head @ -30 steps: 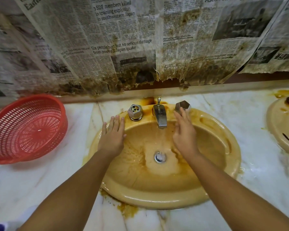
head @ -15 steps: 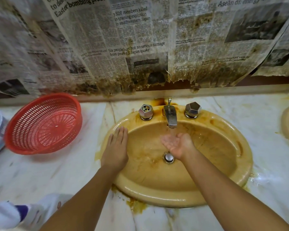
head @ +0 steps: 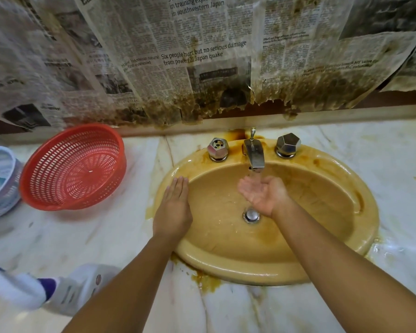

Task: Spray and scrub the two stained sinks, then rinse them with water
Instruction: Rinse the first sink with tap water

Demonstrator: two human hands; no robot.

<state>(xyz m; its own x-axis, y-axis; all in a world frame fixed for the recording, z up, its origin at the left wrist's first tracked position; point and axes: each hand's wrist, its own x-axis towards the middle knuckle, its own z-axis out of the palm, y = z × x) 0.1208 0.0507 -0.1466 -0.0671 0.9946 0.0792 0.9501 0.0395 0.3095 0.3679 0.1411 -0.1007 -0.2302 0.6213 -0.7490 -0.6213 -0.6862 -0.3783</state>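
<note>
An oval, glossy, mustard-yellow ceramic sink [head: 322, 260] is set into a white, grey-veined marble bench [head: 106, 236]. Rusty brown stains streak the sink's bowl and rim and pool on the marble at its front-left edge.

At the back of the sink stand three tarnished metal fittings: a faceted knob with an open top [head: 217, 149] on the left, a flat-topped spout [head: 255, 155] in the middle and a faceted, domed knob [head: 288, 145] on the right. A thin stream of water [head: 256, 177] falls from the spout. A round metal drain [head: 251, 215] sits at the bottom of the bowl.

The left hand [head: 173, 207] lies flat, palm down with straight fingers together, on the sink's left rim. The right hand [head: 262, 195] is inside the bowl under the spout, palm up and loosely cupped, catching the water and gripping nothing.

Left of the sink, a round, red plastic mesh basket [head: 75, 167] rests tilted on the bench, with a pale blue and white bowl [head: 0, 179] just beyond it. Front-left of the sink lies a blurred white object with a purple collar, probably a spray bottle [head: 58, 289]. Behind the sink, wrinkled newspaper [head: 202, 56] covers the wall, its lower edge torn and stained dark brown.
</note>
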